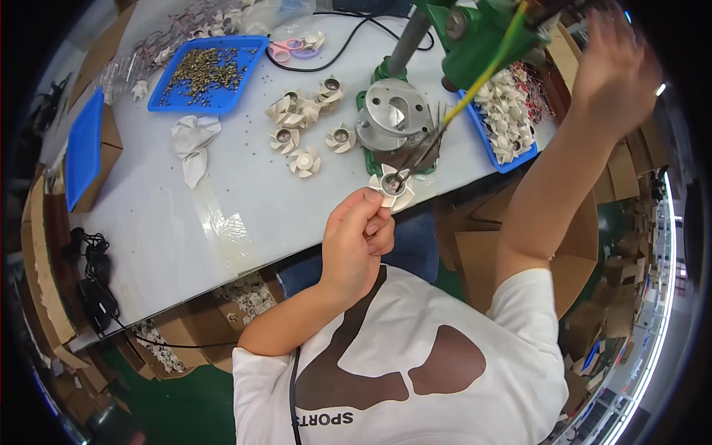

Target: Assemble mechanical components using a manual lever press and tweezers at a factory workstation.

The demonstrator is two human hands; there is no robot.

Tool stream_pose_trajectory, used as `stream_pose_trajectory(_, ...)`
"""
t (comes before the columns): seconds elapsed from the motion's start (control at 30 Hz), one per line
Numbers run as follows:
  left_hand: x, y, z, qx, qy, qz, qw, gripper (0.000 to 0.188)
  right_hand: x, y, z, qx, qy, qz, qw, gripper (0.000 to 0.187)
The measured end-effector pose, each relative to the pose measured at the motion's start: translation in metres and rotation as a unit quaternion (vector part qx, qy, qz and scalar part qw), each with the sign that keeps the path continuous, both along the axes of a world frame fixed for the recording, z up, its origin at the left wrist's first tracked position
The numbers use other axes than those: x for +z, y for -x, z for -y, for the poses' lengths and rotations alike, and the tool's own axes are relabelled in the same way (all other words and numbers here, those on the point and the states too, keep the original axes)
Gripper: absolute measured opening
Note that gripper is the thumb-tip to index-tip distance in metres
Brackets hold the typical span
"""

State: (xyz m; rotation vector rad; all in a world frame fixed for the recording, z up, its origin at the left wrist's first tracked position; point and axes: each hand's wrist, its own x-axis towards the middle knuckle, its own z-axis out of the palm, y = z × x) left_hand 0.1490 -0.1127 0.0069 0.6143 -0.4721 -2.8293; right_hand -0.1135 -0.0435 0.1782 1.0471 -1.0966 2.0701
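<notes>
My left hand (357, 233) pinches a white fan impeller (384, 199) by its blades between thumb and fingertips, at the table's near edge. The impeller's round hub opening faces up. Dark thin prongs (426, 154), like tweezers, slant over the hub; I cannot tell what holds them. Just beyond stands a green press (475, 44) with a round silver metal fixture (393, 111) on its base. My right hand (614, 74) is raised at the far right beside the press head, smeared by motion, so its fingers and any grip are unclear.
Several loose impellers (304, 162) lie left of the press. A blue tray (157, 102) holds small brassy parts; another blue tray (501, 167) holds white impellers with wires. Pink-handled scissors (280, 52), a crumpled white cloth (193, 148) and a black cable (334, 65) lie on the table. Cardboard boxes (482, 259) stand below.
</notes>
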Motion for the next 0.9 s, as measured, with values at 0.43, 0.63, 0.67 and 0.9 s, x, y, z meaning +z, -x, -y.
stream_pose_trajectory(0.43,-0.010,-0.002,0.008,0.038,0.056,0.020,0.998,0.011,-0.151,-0.108,0.003,0.220,-0.397,0.042,0.890,0.023)
stream_pose_trajectory(0.63,-0.010,-0.002,0.014,0.043,0.075,0.021,0.996,0.012,-0.155,-0.107,0.014,0.224,-0.344,-0.005,0.912,0.026)
stream_pose_trajectory(0.67,-0.010,-0.003,0.015,0.041,0.076,0.018,0.996,0.012,-0.156,-0.108,0.015,0.221,-0.332,-0.008,0.917,0.026)
stream_pose_trajectory(0.9,-0.012,-0.004,0.023,0.062,0.148,0.017,0.987,0.011,-0.166,-0.118,0.025,0.164,-0.278,-0.027,0.946,0.029)
